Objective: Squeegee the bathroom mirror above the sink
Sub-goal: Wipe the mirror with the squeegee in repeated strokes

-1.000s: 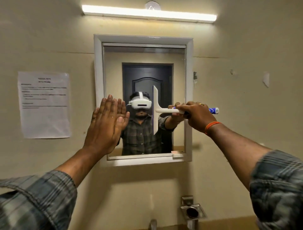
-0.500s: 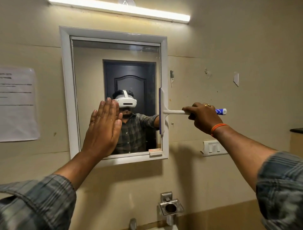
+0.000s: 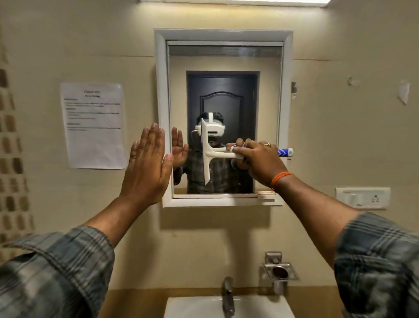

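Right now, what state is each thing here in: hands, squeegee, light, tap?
Left hand: open, fingers straight, flat at the mirror frame.
Right hand: grips the squeegee handle.
Squeegee: blade upright against the glass.
Light: on.
Tap: no water visible.

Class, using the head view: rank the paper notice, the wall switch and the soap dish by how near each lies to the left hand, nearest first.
From the left hand:
1. Paper notice, on the wall just to its left.
2. Soap dish, low on the right, beside the tap.
3. Wall switch, far right, past the mirror.
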